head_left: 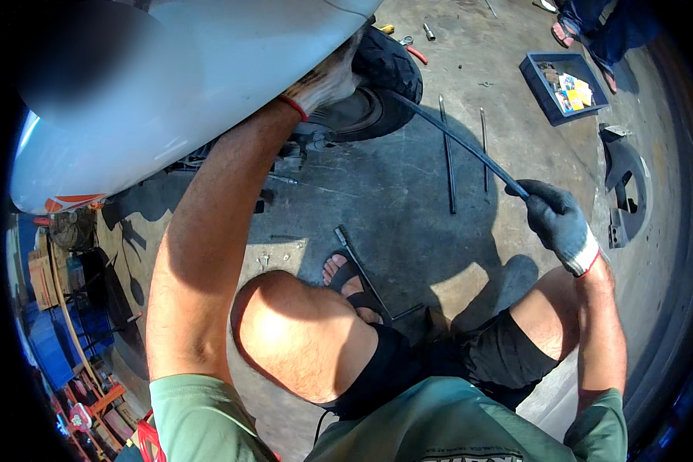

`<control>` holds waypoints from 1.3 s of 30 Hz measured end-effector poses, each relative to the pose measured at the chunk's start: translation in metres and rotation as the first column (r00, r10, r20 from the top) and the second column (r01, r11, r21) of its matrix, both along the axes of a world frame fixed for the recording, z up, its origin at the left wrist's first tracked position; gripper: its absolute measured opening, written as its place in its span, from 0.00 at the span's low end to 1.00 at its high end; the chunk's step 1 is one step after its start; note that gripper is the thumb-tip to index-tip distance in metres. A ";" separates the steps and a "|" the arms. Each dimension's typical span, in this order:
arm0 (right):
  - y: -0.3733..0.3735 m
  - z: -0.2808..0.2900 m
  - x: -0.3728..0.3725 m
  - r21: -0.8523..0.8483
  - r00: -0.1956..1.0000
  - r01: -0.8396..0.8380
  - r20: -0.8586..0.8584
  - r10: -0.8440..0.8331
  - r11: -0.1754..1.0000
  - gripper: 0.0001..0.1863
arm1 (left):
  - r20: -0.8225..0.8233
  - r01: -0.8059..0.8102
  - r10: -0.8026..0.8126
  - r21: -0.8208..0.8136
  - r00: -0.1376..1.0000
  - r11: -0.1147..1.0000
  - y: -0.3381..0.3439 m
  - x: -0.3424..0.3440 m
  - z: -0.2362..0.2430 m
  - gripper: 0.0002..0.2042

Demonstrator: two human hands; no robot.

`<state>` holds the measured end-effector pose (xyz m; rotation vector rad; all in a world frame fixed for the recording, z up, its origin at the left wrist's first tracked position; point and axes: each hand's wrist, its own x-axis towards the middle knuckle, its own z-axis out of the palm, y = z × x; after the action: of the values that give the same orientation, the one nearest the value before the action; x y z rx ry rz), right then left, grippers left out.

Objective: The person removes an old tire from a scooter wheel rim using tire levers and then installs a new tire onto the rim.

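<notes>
My right hand, in a dark-coated work glove with a white cuff, is closed round the end of a long pry bar. From there the bar slants up and left, its far end against the wheel's black, knobbly tire. My left hand, in a dirty whitish glove with a red cuff edge, reaches under the vehicle's white body panel and rests at the tire. Its fingers are hidden by the panel and the tire, so their grip does not show.
Two long metal bars lie on the concrete floor. An L-shaped wrench lies by my foot. Red-handled pliers and a socket lie beyond the tire. At the right are a grey bin and a dark curved part; another person's feet stand behind.
</notes>
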<state>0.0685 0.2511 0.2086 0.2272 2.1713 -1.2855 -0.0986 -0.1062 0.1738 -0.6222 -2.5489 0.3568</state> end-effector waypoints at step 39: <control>-0.101 -0.099 0.108 -0.341 0.923 0.335 -0.067 -0.378 0.878 0.20 | 0.250 -0.250 0.240 0.012 0.938 0.968 0.012 0.022 0.008 0.42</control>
<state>0.1770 0.1500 0.1098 0.4359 2.0437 -1.8935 -0.0770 -0.0944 0.1822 -0.3491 -2.8754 0.3245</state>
